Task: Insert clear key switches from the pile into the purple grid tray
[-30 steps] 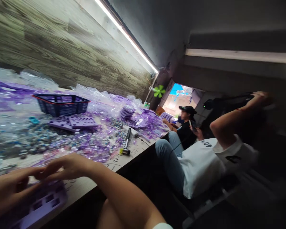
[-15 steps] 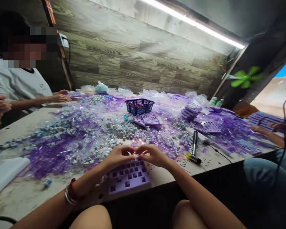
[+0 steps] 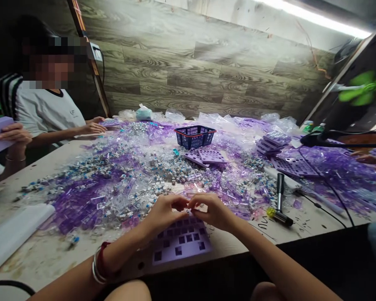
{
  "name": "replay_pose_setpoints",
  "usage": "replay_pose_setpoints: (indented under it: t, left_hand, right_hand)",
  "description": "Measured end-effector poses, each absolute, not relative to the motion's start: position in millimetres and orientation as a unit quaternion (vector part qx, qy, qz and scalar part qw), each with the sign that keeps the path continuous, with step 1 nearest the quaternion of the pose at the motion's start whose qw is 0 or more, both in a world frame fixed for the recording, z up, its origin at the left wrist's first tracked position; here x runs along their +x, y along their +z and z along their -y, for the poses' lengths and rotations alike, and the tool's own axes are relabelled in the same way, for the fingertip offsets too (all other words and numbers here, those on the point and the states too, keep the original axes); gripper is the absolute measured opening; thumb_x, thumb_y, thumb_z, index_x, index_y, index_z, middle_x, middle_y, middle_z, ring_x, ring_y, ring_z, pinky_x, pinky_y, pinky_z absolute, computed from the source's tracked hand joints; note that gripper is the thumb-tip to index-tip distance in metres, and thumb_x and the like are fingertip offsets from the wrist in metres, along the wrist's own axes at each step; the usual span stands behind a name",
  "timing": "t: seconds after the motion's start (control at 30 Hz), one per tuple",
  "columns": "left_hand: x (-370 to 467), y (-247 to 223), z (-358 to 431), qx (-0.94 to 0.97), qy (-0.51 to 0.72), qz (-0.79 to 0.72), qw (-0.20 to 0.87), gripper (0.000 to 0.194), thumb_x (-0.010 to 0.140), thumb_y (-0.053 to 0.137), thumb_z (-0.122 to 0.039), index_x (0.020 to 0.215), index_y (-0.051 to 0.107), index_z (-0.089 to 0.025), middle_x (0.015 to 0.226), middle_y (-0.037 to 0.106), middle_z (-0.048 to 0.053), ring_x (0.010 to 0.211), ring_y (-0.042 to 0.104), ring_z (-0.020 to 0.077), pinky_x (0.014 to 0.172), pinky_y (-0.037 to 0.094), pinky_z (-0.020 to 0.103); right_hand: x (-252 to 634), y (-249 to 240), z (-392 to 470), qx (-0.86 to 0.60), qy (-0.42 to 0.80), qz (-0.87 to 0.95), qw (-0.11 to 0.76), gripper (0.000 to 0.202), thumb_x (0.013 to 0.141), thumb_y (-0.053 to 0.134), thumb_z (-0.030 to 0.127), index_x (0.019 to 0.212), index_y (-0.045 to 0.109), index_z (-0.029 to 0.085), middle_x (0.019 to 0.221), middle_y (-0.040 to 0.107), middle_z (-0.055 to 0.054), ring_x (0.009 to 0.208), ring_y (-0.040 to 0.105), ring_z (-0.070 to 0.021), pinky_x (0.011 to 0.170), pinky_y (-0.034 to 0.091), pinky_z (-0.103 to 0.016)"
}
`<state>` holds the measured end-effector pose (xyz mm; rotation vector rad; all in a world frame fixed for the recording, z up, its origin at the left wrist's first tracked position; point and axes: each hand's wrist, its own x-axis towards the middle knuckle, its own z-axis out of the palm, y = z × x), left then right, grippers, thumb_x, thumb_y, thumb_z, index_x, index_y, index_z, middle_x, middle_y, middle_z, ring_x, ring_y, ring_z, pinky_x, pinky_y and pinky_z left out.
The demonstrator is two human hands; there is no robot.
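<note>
My left hand (image 3: 164, 211) and my right hand (image 3: 212, 210) meet fingertip to fingertip just above a purple tray with square holes (image 3: 181, 243) that lies at the table's near edge. Both pinch a small part between them; it is too small to make out. Bracelets circle my left wrist. Right behind my hands spreads a wide heap of small clear, blue and grey pieces mixed with purple plastic strips (image 3: 128, 175).
A dark blue basket (image 3: 194, 136) stands mid-table with purple trays (image 3: 207, 156) before it and more stacked at right (image 3: 271, 142). A black mallet (image 3: 279, 200) lies right of my hands. A person in a white shirt (image 3: 47, 110) sits at left; another hand holds a purple tray (image 3: 14, 133).
The view has swung from the people seated at the right back to the table. My hands have stayed together over the purple tray.
</note>
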<state>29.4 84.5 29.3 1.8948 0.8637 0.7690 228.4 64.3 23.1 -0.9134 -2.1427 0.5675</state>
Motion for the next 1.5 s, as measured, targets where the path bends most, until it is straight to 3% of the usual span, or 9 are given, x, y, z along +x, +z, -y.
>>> replay_pose_setpoints:
  t: [0.2, 0.33, 0.5, 0.7, 0.9, 1.3, 1.5]
  left_hand:
    - [32, 27, -83, 0.728, 0.337, -0.35, 0.483, 0.022, 0.071, 0.068, -0.028, 0.088, 0.07, -0.014, 0.081, 0.069, 0.004, 0.075, 0.064, 0.0171, 0.071, 0.051, 0.026]
    - [32, 27, -83, 0.726, 0.32, -0.331, 0.511, 0.021, 0.071, 0.066, -0.024, 0.089, 0.071, -0.014, 0.084, 0.071, 0.004, 0.081, 0.066, 0.0191, 0.078, 0.053, 0.03]
    - [32, 28, -82, 0.714, 0.329, -0.342, 0.515, 0.02, 0.07, 0.066, -0.024, 0.087, 0.071, -0.013, 0.084, 0.07, 0.004, 0.081, 0.066, 0.0187, 0.076, 0.055, 0.029]
    - [32, 32, -80, 0.781, 0.318, -0.346, 0.411, 0.017, 0.075, 0.063, -0.022, 0.088, 0.072, -0.016, 0.084, 0.071, 0.003, 0.079, 0.065, 0.0171, 0.074, 0.052, 0.027]
    - [31, 32, -79, 0.835, 0.292, -0.358, 0.298, 0.013, 0.075, 0.065, -0.018, 0.086, 0.071, -0.019, 0.084, 0.071, 0.002, 0.079, 0.063, 0.0178, 0.075, 0.047, 0.028]
    - [34, 25, -77, 0.856, 0.273, -0.352, 0.264, 0.008, 0.077, 0.064, -0.013, 0.08, 0.07, -0.016, 0.087, 0.068, 0.006, 0.084, 0.062, 0.019, 0.079, 0.046, 0.029]
    - [41, 26, -77, 0.855, 0.26, -0.342, 0.291, 0.018, 0.074, 0.058, -0.006, 0.08, 0.071, -0.016, 0.089, 0.069, 0.004, 0.086, 0.063, 0.0185, 0.082, 0.047, 0.028]
  right_hand:
    - [231, 22, -63, -0.353, 0.213, 0.838, 0.358, 0.006, 0.08, 0.069, 0.019, 0.084, 0.065, 0.017, 0.08, 0.064, -0.002, 0.071, 0.058, -0.0111, 0.066, 0.046, -0.022]
    - [232, 21, -65, -0.343, 0.199, 0.846, 0.357, 0.003, 0.083, 0.065, 0.016, 0.079, 0.065, 0.017, 0.075, 0.063, -0.001, 0.067, 0.057, -0.0099, 0.063, 0.044, -0.021]
    - [232, 20, -62, -0.353, 0.213, 0.844, 0.344, 0.005, 0.08, 0.066, 0.017, 0.084, 0.063, 0.018, 0.079, 0.064, -0.001, 0.07, 0.057, -0.0107, 0.064, 0.045, -0.022]
    - [231, 17, -62, -0.354, 0.194, 0.84, 0.363, 0.022, 0.07, 0.059, 0.001, 0.084, 0.061, 0.018, 0.081, 0.063, -0.001, 0.074, 0.057, -0.0124, 0.068, 0.045, -0.023]
    - [228, 21, -60, -0.36, 0.196, 0.842, 0.352, 0.023, 0.068, 0.057, -0.001, 0.082, 0.059, 0.018, 0.082, 0.062, -0.001, 0.076, 0.057, -0.0136, 0.068, 0.044, -0.024]
    - [227, 21, -65, -0.332, 0.245, 0.838, 0.357, 0.016, 0.073, 0.061, 0.003, 0.073, 0.066, 0.017, 0.081, 0.067, -0.003, 0.074, 0.062, -0.0132, 0.069, 0.048, -0.023]
    - [218, 33, -64, -0.378, 0.229, 0.853, 0.277, 0.021, 0.074, 0.06, -0.001, 0.067, 0.069, 0.017, 0.077, 0.068, -0.003, 0.07, 0.062, -0.013, 0.064, 0.046, -0.022]
